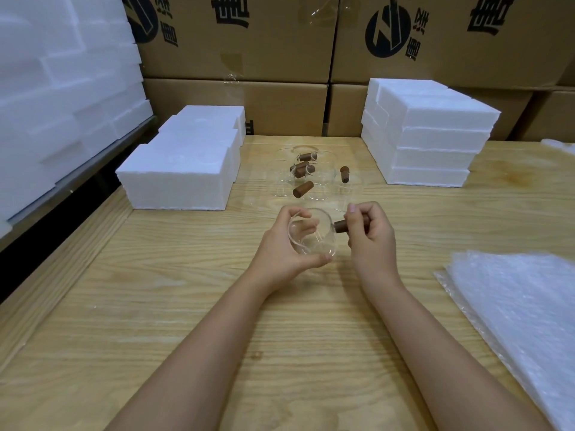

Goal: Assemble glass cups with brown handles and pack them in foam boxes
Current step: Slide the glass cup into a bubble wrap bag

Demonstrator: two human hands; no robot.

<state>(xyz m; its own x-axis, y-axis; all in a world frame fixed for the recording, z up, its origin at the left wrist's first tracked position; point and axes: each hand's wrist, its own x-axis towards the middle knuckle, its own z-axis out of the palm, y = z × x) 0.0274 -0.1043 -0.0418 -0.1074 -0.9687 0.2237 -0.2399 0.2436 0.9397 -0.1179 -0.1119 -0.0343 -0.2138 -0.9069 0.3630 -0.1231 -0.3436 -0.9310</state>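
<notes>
The right hand (370, 234) is curling its fingers (353, 213) round a short brown cylindrical wooden handle (342, 227), holding it against the side of a clear round glass cup (311, 236). The left hand (284, 244) is gripping that cup, fingers wrapping its smooth wall, over the pale grained wooden table (186, 306). Just beyond the cup, more clear glass cups with brown handles (306, 178) are standing clustered. Beyond it to the left, grainy white rectangular foam boxes (183, 169) are lying. To its right, crinkly translucent bubble-wrap sheets (522, 306) are lying flat.
</notes>
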